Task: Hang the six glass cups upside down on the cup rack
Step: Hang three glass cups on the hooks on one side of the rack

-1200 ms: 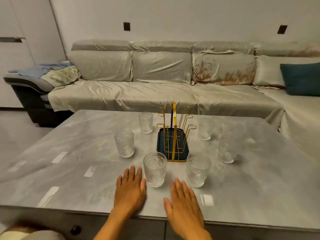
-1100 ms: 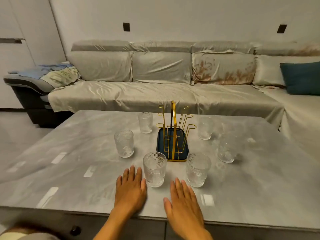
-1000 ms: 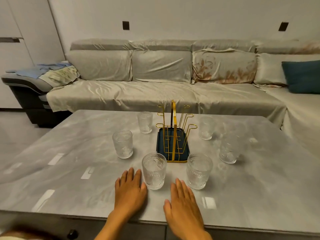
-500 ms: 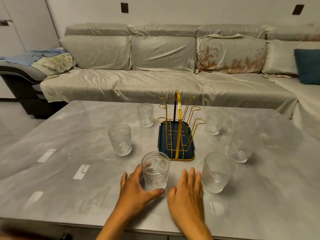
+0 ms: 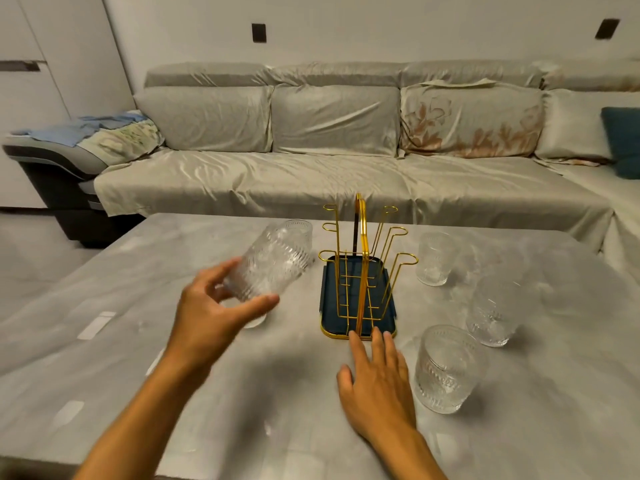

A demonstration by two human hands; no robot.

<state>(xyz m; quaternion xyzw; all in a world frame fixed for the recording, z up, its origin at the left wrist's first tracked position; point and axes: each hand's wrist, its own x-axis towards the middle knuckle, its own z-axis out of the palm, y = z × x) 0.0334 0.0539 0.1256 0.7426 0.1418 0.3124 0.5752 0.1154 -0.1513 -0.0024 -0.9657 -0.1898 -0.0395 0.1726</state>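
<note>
While the left hand [image 5: 211, 313] grips one ribbed glass cup [image 5: 272, 263] between thumb and curled fingers, lifted off the table and tilted, mouth away from the camera, to the left of the rack, the remaining items are as follows. Cup rack [image 5: 358, 271]: thin gold wire, upright looped pegs either side of a central arched handle, set in a dark blue rectangular tray with a gold rim; no cup on any peg. Right hand [image 5: 379, 382]: flat, palm down, fingers spread, holding nothing, fingertips at the tray's near edge. Three pressed-glass cups stand upright right of the rack: near one [image 5: 446, 368] just beside the right hand, middle one [image 5: 493, 310], far one [image 5: 436, 258]. Another cup's rim [image 5: 299, 225] shows behind the held one. Table [image 5: 138, 358]: grey, marbled, glossy. Sofa [image 5: 311, 150] beyond: beige satin cover, creased.
</note>
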